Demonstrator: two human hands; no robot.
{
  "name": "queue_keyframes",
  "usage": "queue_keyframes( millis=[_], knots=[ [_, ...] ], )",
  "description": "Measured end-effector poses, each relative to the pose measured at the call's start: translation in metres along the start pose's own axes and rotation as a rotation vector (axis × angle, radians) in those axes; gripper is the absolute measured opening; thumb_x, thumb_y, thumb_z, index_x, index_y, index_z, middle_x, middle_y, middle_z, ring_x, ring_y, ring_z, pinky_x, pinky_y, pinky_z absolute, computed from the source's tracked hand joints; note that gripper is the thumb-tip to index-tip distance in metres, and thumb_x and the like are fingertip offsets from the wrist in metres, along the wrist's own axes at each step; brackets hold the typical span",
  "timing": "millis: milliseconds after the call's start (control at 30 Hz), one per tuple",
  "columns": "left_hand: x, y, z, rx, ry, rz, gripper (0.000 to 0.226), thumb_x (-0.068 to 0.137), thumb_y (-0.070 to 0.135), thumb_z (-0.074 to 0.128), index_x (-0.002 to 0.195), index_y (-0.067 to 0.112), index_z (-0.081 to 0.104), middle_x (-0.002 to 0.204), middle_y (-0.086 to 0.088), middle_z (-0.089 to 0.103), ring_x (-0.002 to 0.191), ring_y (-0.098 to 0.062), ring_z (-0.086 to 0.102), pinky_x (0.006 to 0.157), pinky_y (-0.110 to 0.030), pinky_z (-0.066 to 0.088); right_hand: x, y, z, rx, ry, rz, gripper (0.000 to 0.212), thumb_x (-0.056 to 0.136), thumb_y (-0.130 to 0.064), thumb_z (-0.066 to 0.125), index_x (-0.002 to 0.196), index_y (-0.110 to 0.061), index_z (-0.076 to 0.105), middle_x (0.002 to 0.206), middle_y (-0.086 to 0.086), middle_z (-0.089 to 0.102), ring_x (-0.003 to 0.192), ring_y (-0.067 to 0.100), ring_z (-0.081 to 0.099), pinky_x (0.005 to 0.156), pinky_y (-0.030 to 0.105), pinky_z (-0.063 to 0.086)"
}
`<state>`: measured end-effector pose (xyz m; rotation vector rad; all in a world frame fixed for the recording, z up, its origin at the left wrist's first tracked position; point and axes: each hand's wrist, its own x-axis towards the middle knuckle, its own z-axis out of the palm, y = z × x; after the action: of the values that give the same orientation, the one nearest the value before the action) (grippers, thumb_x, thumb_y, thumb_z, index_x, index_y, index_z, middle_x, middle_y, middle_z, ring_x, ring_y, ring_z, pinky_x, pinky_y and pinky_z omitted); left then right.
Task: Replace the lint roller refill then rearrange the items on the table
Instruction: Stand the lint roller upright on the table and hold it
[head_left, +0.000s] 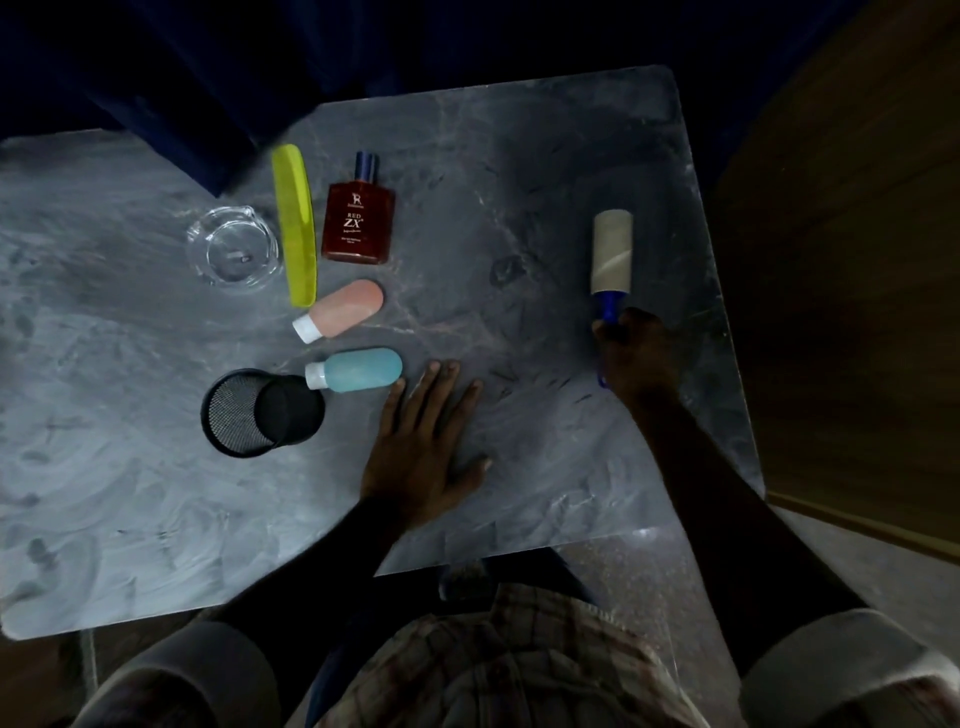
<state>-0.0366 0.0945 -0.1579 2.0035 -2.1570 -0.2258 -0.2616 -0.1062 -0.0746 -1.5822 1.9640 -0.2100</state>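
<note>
A lint roller (612, 253) with a pale roll and a blue handle lies at the right side of the grey marble table (519, 182). My right hand (636, 353) is closed around its blue handle, the roll pointing away from me. My left hand (428, 441) rests flat on the table with fingers spread, holding nothing, just right of a blue squeeze bottle (361, 369). A pink squeeze bottle (345, 309), a red-brown perfume bottle (358, 215) and a yellow comb (296, 223) lie further back.
A black mesh cup (257, 413) lies on its side at the left of the blue bottle. A clear glass ashtray (234, 252) stands left of the comb. The table's right edge borders a wooden surface (857, 260); dark blue fabric (208, 78) lies behind.
</note>
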Motion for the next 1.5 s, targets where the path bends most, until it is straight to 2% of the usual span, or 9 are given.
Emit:
queue_keyframes(
  millis=[167, 300, 433, 500, 633, 800, 933, 1133, 1500],
  knots=[
    [0.000, 0.001, -0.003, -0.008, 0.003, -0.008, 0.091, 0.101, 0.075, 0.044, 0.176, 0.026, 0.023, 0.186, -0.009, 0.015, 0.174, -0.031, 0.012, 0.139, -0.059, 0.010, 0.006, 0.033, -0.025, -0.029, 0.048, 0.082, 0.038, 0.101, -0.033, 0.059, 0.125, -0.004, 0.066, 0.121, 0.021, 0.070, 0.112, 0.034, 0.066, 0.083, 0.026, 0.035],
    [0.000, 0.001, -0.003, -0.006, -0.001, -0.009, 0.092, 0.101, 0.075, 0.046, 0.175, 0.025, 0.025, 0.185, -0.010, 0.017, 0.173, -0.031, 0.013, 0.139, -0.060, 0.011, 0.014, 0.051, -0.042, 0.015, 0.039, 0.218, 0.044, 0.100, -0.036, 0.060, 0.136, -0.011, 0.058, 0.132, 0.019, 0.065, 0.118, 0.035, 0.063, 0.089, 0.033, 0.043],
    [0.001, 0.001, -0.002, -0.007, 0.010, -0.009, 0.092, 0.101, 0.075, 0.046, 0.175, 0.025, 0.025, 0.185, -0.010, 0.017, 0.173, -0.031, 0.014, 0.139, -0.058, 0.009, 0.018, 0.055, -0.047, -0.003, 0.025, 0.276, 0.045, 0.101, -0.037, 0.057, 0.139, -0.012, 0.053, 0.133, 0.019, 0.063, 0.115, 0.036, 0.064, 0.082, 0.037, 0.046],
    [0.001, 0.001, -0.002, -0.009, 0.012, -0.008, 0.092, 0.100, 0.075, 0.046, 0.175, 0.025, 0.024, 0.185, -0.011, 0.017, 0.173, -0.031, 0.013, 0.140, -0.057, 0.008, 0.017, 0.053, -0.048, 0.013, 0.009, 0.287, 0.046, 0.102, -0.036, 0.057, 0.140, -0.011, 0.053, 0.135, 0.020, 0.061, 0.122, 0.037, 0.062, 0.090, 0.041, 0.048],
    [0.000, 0.001, -0.002, -0.002, 0.008, -0.007, 0.093, 0.101, 0.075, 0.044, 0.176, 0.025, 0.022, 0.185, -0.011, 0.017, 0.173, -0.032, 0.014, 0.139, -0.058, 0.009, 0.010, 0.043, -0.041, -0.030, 0.013, 0.146, 0.042, 0.101, -0.035, 0.060, 0.132, -0.007, 0.060, 0.131, 0.021, 0.065, 0.121, 0.036, 0.063, 0.092, 0.034, 0.044],
    [0.000, 0.002, -0.005, -0.026, -0.001, -0.012, 0.091, 0.102, 0.075, 0.043, 0.175, 0.025, 0.023, 0.185, -0.010, 0.017, 0.173, -0.033, 0.015, 0.139, -0.059, 0.011, 0.006, 0.012, -0.020, -0.225, -0.044, 0.018, 0.039, 0.104, -0.036, 0.052, 0.126, -0.006, 0.063, 0.126, 0.021, 0.066, 0.118, 0.036, 0.061, 0.092, 0.036, 0.043],
    [0.006, 0.004, -0.005, -0.030, -0.002, -0.010, 0.091, 0.101, 0.074, 0.047, 0.175, 0.026, 0.023, 0.185, -0.009, 0.018, 0.173, -0.032, 0.016, 0.139, -0.059, 0.011, -0.008, -0.016, -0.001, -0.190, -0.066, -0.124, 0.035, 0.101, -0.033, 0.058, 0.115, -0.002, 0.067, 0.116, 0.026, 0.069, 0.109, 0.042, 0.065, 0.095, 0.043, 0.050],
    [-0.003, 0.002, -0.003, -0.023, 0.027, -0.062, 0.091, 0.101, 0.075, 0.045, 0.175, 0.026, 0.023, 0.185, -0.008, 0.018, 0.173, -0.031, 0.014, 0.140, -0.056, 0.006, -0.045, -0.068, 0.043, -0.339, -0.202, -0.364, 0.037, 0.104, -0.034, 0.049, 0.122, -0.005, 0.064, 0.121, 0.021, 0.068, 0.112, 0.038, 0.065, 0.093, 0.041, 0.047],
    [0.002, 0.005, -0.013, -0.061, 0.007, -0.029, 0.094, 0.100, 0.068, 0.056, 0.173, 0.020, 0.024, 0.184, -0.010, 0.022, 0.171, -0.035, 0.023, 0.136, -0.064, 0.021, -0.064, -0.088, 0.063, -0.304, -0.278, -0.425, 0.034, 0.103, -0.036, 0.052, 0.118, -0.007, 0.063, 0.119, 0.016, 0.070, 0.110, 0.032, 0.067, 0.096, 0.042, 0.053]
  ],
)
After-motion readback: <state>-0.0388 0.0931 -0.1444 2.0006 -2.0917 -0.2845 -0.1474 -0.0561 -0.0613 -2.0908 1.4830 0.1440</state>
